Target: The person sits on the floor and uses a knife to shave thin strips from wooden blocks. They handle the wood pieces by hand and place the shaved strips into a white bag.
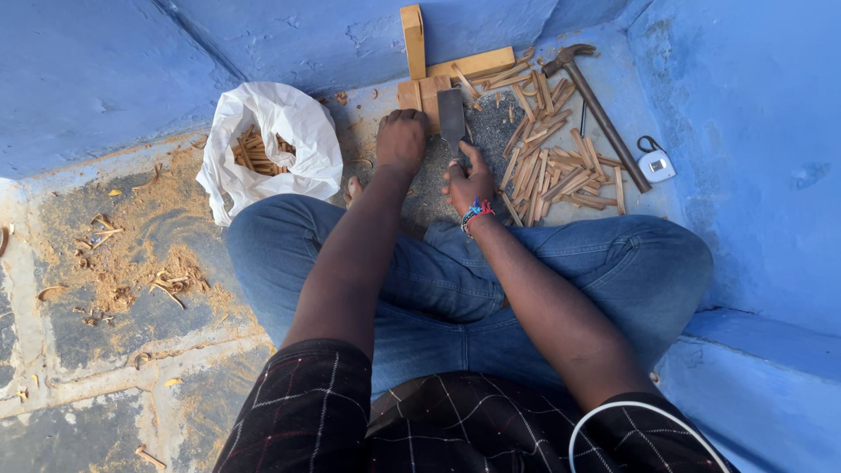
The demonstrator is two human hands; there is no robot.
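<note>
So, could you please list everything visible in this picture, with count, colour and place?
Flat metal blade tool: one, grey, upright between the hands.
Short wooden blocks: a few, tan, under the left hand by the wall.
Split wooden sticks: many, light brown, on the floor right of the hands.
Claw hammer: one, dark, lying slantwise among the sticks.
Small tape measure: one, white, far right.
Crumpled plastic bag: one, white, left, holding wood pieces.
Sawdust and shavings: scattered, tan, left floor.
Left hand: pressing on the blocks.
Right hand: gripping the blade tool, beaded wristband.
</note>
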